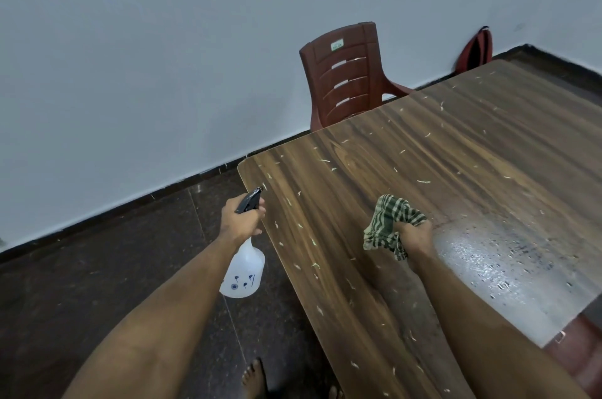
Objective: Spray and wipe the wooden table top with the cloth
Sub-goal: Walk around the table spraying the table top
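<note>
At lower centre the left hand [241, 219] gripped a white spray bottle [243, 271] with unreadable blue markings, beside the wooden table top [407, 151]. The right hand [414, 240] clutched a green checked cloth [389, 224] on the table. The brown plastic chair [345, 76] bore an illegible green label.

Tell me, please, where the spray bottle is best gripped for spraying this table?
At the neck, from behind and above, as the left hand grips the spray bottle now: the narrow neck suits curled fingers, the wide body hangs below, and the nozzle faces the table.
</note>
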